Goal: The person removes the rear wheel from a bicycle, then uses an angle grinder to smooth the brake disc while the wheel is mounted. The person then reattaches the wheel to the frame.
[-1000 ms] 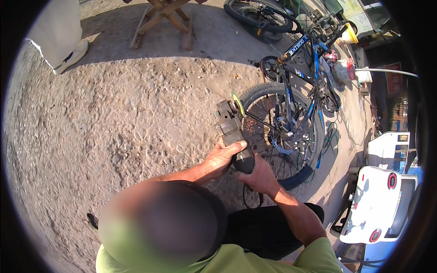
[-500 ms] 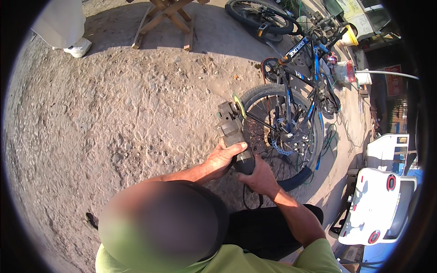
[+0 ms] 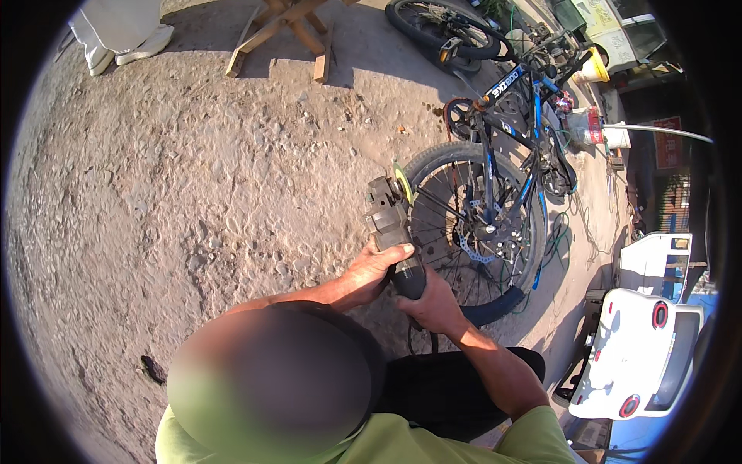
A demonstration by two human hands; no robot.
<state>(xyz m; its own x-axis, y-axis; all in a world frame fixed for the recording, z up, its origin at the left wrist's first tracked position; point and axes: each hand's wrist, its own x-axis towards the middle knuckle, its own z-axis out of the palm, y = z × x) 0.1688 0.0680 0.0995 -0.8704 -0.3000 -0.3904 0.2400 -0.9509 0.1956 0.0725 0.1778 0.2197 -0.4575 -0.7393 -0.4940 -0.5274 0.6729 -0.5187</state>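
Observation:
My left hand [image 3: 371,274] is closed around the body of a dark angle grinder [image 3: 389,220], its thumb lying along the top. Just behind it, my right hand [image 3: 434,303] wraps the rear handle of the tool. The grinder's yellow-green disc [image 3: 402,182] stands edge-on at the left side of a black bicycle tyre [image 3: 433,158]. Whether disc and tyre touch, I cannot tell. That wheel belongs to a black and blue bicycle [image 3: 485,147] on the ground, with a brake disc [image 3: 473,246] at its hub. A dark cord hangs below the grinder's handle.
A wooden trestle [image 3: 287,31] stands at the far side, beside a person's white shoes [image 3: 145,44]. Green wire [image 3: 558,232] lies right of the wheel. Buckets, including a yellow one [image 3: 593,66], stand at the far right. A white car [image 3: 635,352] is at the right. The ground [image 3: 193,170] is rough and stony.
The grinder has shifted slightly left and toward me, with both hands still on it. At the far left the person's feet have moved, and two shoes show now instead of mainly one.

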